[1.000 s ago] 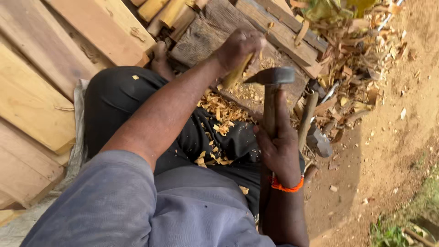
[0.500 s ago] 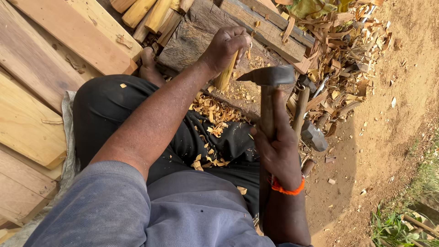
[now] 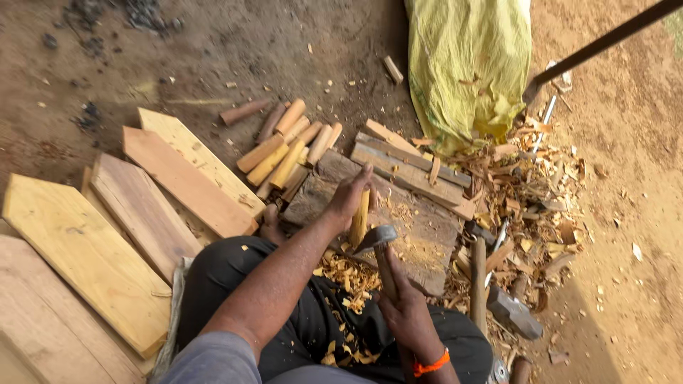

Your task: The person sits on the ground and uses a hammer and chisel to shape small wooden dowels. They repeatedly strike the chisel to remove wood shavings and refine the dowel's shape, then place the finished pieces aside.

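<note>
While the head camera is now tilting up to take in more ground than 1 second ago, the left hand (image 3: 350, 195) is still gripping 1 upright wooden peg (image 3: 360, 219) on the chopping block (image 3: 420, 235), and the right hand (image 3: 407, 313) is keeping its adze (image 3: 376, 240) against it.

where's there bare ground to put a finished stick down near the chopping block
Bare dirt lies beyond the pile of round sticks, left of the yellow sack. The sandy strip at far right is also open. Right of the chopping block, shavings and tools crowd the ground; planks fill the left.
</note>
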